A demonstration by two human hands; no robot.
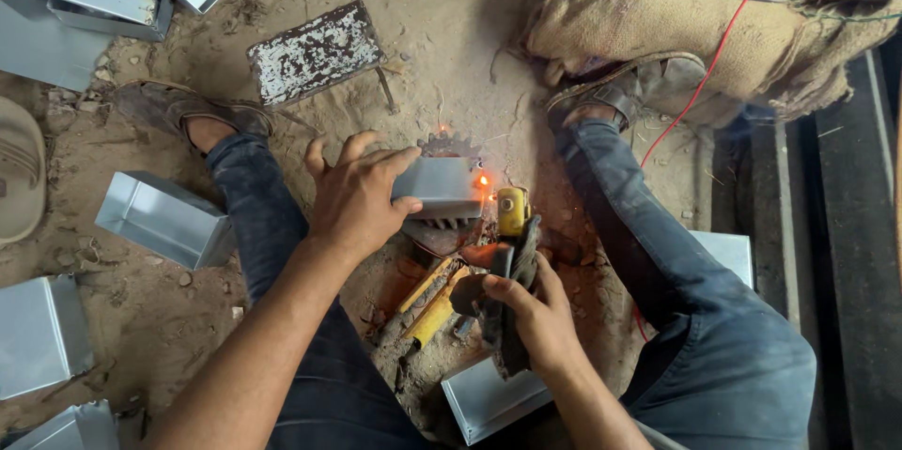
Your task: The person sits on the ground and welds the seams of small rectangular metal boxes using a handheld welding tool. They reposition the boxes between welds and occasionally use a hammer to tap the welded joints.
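The floor is sandy dirt. The person sits low on it with a knee on each side, so the free room between the legs is small. The left hand has its grip closed on a small grey metal box, which rests on a toothed gear. The right hand has its grip closed on a dark welding holder, its yellow tip just beside the box, where a spark glows. More metal boxes lie all around. A rusty plate lies ahead. A red wire runs by the right leg.
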